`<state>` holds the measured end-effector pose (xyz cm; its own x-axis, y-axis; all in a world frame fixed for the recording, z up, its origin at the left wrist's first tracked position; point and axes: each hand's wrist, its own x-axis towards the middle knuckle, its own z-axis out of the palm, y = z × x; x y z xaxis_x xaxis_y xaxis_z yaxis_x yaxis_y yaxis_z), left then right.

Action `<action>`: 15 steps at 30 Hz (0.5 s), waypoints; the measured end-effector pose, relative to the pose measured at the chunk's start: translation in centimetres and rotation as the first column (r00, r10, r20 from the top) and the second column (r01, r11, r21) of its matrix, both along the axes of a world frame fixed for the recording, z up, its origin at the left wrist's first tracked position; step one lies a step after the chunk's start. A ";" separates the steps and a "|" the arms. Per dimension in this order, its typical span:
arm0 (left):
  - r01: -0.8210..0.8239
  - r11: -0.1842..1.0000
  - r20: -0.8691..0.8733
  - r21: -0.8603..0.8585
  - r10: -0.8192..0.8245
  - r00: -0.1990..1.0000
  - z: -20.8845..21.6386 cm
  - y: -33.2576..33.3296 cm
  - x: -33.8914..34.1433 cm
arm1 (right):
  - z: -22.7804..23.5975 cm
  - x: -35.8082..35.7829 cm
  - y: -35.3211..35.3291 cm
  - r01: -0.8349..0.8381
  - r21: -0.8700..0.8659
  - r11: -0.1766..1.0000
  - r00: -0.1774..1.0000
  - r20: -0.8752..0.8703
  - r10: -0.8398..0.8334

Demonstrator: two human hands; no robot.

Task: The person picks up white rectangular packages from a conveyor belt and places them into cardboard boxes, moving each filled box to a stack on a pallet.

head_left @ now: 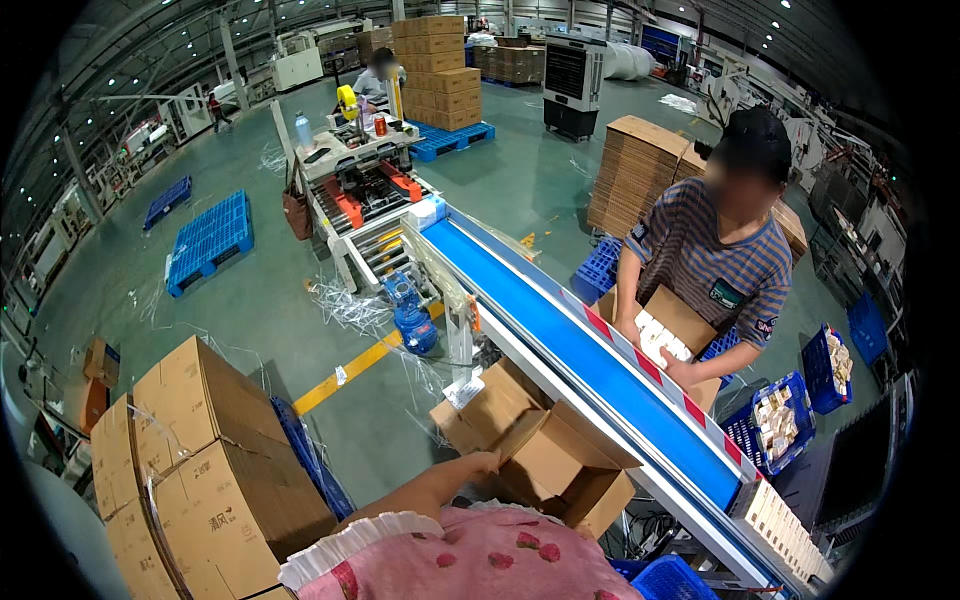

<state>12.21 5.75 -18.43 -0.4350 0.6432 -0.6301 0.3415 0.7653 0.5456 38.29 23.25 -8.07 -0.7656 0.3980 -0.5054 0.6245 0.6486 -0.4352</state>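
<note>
- Nearest us, a pink garment (470, 555) with a white frill fills the lower edge; our right hand is out of view, so we cannot tell its grip.
- Our left hand (478, 466) is at the left side of the open carton (545, 455), its fingers seemingly closed on 1 flap edge; we cannot judge how firmly.
- That carton sits tilted between the garment and the conveyor, flaps spread. With only 1 hand visible on it, we think it could tip or twist if the flap bends or slips free.
- Just beyond lies another brown carton (478, 412); being so close, the 2 could snag flaps.
- To our left, a stack of brown cardboard (225, 450) stands near the forearm, which might bump it on a wide swing.
- The blue belt (590, 350) runs past; a spread flap could catch its frame.
- Across it, a co-worker (715, 235) has both hands at a carton of white packs (660, 338), with 2 blue baskets (742, 440) beside.
</note>
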 end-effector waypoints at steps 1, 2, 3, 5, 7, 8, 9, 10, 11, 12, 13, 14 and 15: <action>0.063 0.998 -0.006 0.015 -0.063 0.998 -1.1 -0.5 -0.5 | -0.1 -0.4 -0.1 0.002 -0.021 1.000 1.000 -0.012 -0.002; 0.126 0.992 -0.014 0.028 -0.125 0.992 -2.2 -1.2 -1.2 | -0.1 -0.9 -0.3 0.002 -0.045 0.999 1.000 -0.025 -0.003; 0.172 0.984 -0.028 0.040 -0.171 0.985 -3.5 -2.3 -2.1 | -0.1 -1.6 -0.8 -0.023 -0.066 0.998 0.999 -0.045 0.020; 0.295 0.953 -0.046 0.070 -0.292 0.955 -4.3 -3.3 -3.1 | -0.3 -2.3 -1.1 -0.027 -0.105 0.994 0.998 -0.061 0.021; 0.274 0.952 -0.075 0.137 -0.266 0.961 -2.3 -0.7 -1.7 | -0.6 -1.3 0.4 0.041 -0.101 0.994 0.998 -0.041 -0.046; 0.251 0.955 -0.092 0.158 -0.239 0.967 -1.2 -0.3 -1.0 | -0.8 -1.0 0.7 0.062 -0.104 0.993 0.997 -0.037 -0.066; 0.204 0.969 -0.090 0.140 -0.193 0.977 -0.7 -0.6 -0.6 | -1.0 -1.0 0.7 0.065 -0.120 0.991 0.997 -0.042 -0.070; 0.159 0.979 -0.088 0.124 -0.148 0.985 -0.2 -0.6 -0.3 | -1.2 -1.0 0.7 0.071 -0.131 0.989 0.996 -0.047 -0.078; 0.116 0.987 -0.086 0.110 -0.107 0.991 0.2 -0.5 0.1 | -1.3 -0.9 0.8 0.082 -0.143 0.986 0.995 -0.052 -0.090; 0.148 0.984 -0.110 0.102 -0.136 0.985 0.5 -0.3 0.4 | -1.4 -0.9 1.0 0.093 -0.152 0.984 0.993 -0.058 -0.103; 0.183 0.978 -0.131 0.095 -0.170 0.977 0.7 0.1 0.5 | -1.6 -0.6 1.1 0.109 -0.160 0.981 0.991 -0.062 -0.120; 0.223 0.971 -0.150 0.091 -0.208 0.967 0.7 0.7 0.7 | -1.9 -0.3 1.4 0.126 -0.166 0.978 0.988 -0.065 -0.139; 0.248 0.960 -0.174 0.127 -0.225 0.959 -1.0 -0.6 0.1 | -2.0 -0.6 0.8 0.105 -0.190 0.976 0.988 -0.089 -0.124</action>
